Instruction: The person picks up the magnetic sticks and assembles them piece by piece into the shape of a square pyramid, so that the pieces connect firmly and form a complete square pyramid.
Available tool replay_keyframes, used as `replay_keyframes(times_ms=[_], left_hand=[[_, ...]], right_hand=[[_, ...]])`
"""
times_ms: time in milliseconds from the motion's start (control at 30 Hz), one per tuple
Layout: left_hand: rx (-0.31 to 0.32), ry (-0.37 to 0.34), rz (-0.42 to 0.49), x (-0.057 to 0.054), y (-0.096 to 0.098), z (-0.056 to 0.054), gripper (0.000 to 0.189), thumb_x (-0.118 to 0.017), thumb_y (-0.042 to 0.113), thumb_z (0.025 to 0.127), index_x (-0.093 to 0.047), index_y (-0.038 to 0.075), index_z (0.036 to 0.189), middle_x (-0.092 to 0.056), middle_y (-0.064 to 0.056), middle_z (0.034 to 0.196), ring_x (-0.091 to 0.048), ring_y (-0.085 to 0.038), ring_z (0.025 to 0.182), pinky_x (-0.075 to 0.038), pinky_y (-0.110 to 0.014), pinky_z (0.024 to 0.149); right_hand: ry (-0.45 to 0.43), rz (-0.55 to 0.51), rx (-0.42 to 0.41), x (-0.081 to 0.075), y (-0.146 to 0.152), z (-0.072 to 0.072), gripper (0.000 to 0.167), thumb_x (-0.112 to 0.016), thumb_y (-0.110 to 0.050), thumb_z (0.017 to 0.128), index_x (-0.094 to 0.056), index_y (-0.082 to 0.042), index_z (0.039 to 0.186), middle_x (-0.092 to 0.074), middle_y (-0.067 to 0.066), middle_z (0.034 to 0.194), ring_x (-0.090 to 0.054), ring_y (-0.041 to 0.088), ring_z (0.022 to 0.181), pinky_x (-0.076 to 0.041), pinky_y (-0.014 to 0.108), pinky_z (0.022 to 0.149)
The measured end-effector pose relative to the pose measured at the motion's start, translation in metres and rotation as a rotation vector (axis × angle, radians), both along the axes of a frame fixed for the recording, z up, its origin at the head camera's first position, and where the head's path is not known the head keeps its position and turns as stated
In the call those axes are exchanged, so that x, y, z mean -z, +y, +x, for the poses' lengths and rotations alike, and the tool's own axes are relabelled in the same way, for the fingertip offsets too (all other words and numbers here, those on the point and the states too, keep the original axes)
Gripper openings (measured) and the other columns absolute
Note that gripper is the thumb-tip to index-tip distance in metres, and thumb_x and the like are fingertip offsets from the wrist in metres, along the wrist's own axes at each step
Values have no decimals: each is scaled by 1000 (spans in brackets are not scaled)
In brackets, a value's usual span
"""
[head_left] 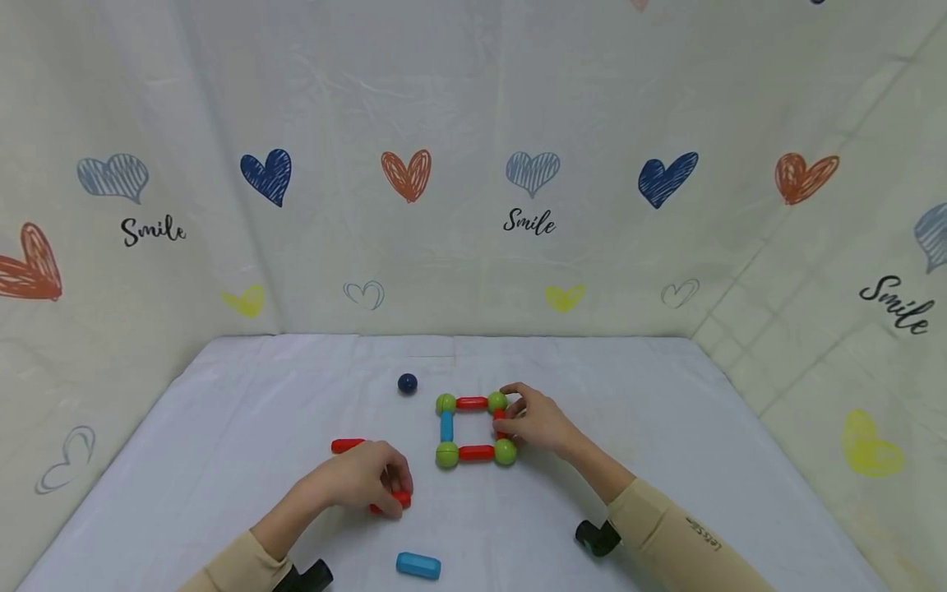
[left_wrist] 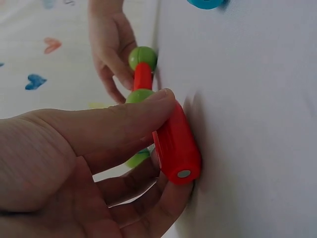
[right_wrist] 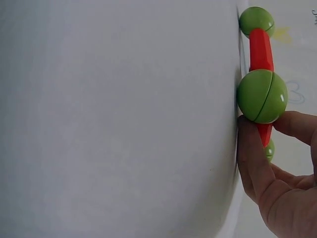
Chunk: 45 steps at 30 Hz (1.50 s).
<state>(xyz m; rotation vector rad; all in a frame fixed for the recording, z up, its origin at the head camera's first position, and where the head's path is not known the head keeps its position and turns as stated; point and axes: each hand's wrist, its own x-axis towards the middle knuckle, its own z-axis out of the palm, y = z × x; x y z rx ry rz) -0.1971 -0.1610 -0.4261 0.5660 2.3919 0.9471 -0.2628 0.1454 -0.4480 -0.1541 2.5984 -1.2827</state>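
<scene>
My left hand pinches a red magnetic rod between thumb and fingers, just at the white cloth; a round metal tip shows on its near end. To the right, a square lies flat, made of green balls at the corners, red rods on three sides and a blue rod on the left side. At its right side my right hand grips the red side rod, with fingers beside the green corner balls. That rod is partly hidden by the fingers.
Another red rod lies just behind my left hand. A dark blue ball sits behind, left of the square. A loose blue rod lies near the front. White cloth covers the table, with heart-printed curtains around it.
</scene>
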Motion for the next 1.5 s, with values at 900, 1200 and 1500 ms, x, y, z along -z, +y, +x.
replay_keyframes(times_ms=[900, 1200, 1500], left_hand=[[-242, 172, 326, 18, 6, -40, 26, -79, 16, 92, -70, 12, 116, -69, 2, 101, -63, -20, 98, -55, -32, 84], [-339, 190, 415, 22, 19, -54, 28, -80, 18, 91, -68, 17, 116, -69, 2, 106, -64, -19, 104, -56, -34, 88], [-399, 235, 488, 24, 34, -67, 29, -80, 14, 91, -68, 16, 117, -69, 3, 109, -65, -19, 106, -57, -35, 89]], right_hand=[[-20, -46, 14, -1, 1, 3, 58, -80, -14, 90, -53, -5, 141, -62, 9, 100, -63, 21, 83, -60, 33, 75], [-18, -45, 11, 0, 1, 1, 57, -80, -15, 90, -53, -6, 140, -62, 9, 100, -63, 22, 83, -60, 34, 75], [-20, -49, 9, 1, 1, 1, 57, -80, -15, 90, -54, -6, 140, -61, 9, 99, -62, 21, 82, -59, 33, 74]])
